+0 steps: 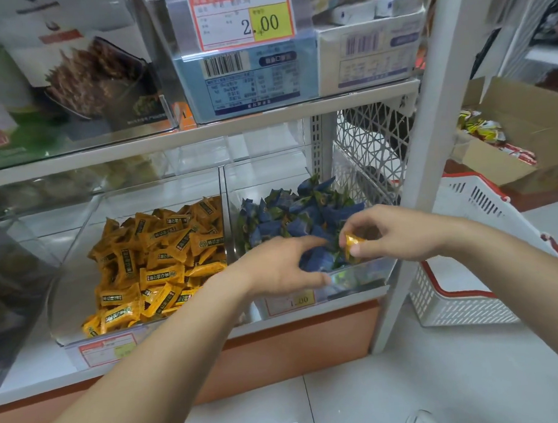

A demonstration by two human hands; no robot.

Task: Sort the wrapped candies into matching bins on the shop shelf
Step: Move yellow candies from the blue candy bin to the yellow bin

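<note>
Right hand (398, 234) pinched one yellow candy (351, 243) above the blue-candy bin (358, 276). Left hand (279, 266), fingers spread, lay on blue candies (287, 211). Yellow-candy bin (66, 287) sat just left; basket (463, 302) at right.

Both forearms (169, 362) are bare up to the frame's edge, and the left hand (276, 269) and right hand (401, 234) are bare too. At five o'clock a pale grey shoe toe (419, 421) shows.

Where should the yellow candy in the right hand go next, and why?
Probably the right hand should carry the yellow candy it pinches leftward and drop it among the orange candies. It hangs over the blue candies, which do not match, while the neighbouring bin's wrappers look the same colour.
</note>
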